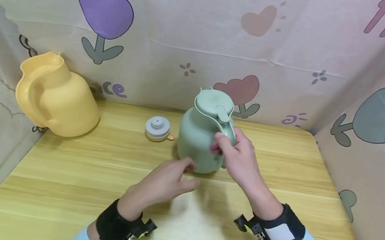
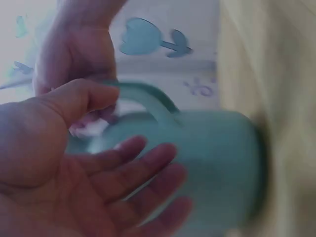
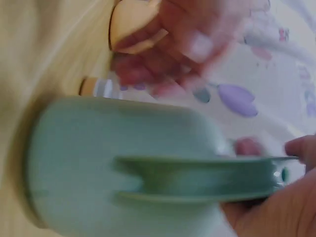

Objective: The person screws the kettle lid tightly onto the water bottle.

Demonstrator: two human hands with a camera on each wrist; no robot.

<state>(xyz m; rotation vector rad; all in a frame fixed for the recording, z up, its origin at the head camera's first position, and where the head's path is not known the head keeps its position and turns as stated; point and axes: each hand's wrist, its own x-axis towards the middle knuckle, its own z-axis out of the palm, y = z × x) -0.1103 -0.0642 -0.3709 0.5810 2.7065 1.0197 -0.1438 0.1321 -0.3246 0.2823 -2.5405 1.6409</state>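
Note:
A green vacuum jug (image 1: 196,131) with its lid (image 1: 215,100) on stands at the back of the table. My right hand (image 1: 241,158) grips the upper part of its handle (image 3: 207,177), thumb on the near side. In front of the jug hovers my left hand (image 1: 163,181), its fingers loosely bent and holding nothing. The left wrist view shows that palm (image 2: 74,158) spread beside the jug's body (image 2: 217,163); whether the fingertips touch it I cannot tell. Left of the jug lies a round grey stopper (image 1: 158,125) with an orange base and tab.
A yellow jug (image 1: 69,103), open at the top with no lid on it, stands at the back left. The wood-grain table (image 1: 88,192) ends at a patterned cloth backdrop (image 1: 178,20), which also covers both sides.

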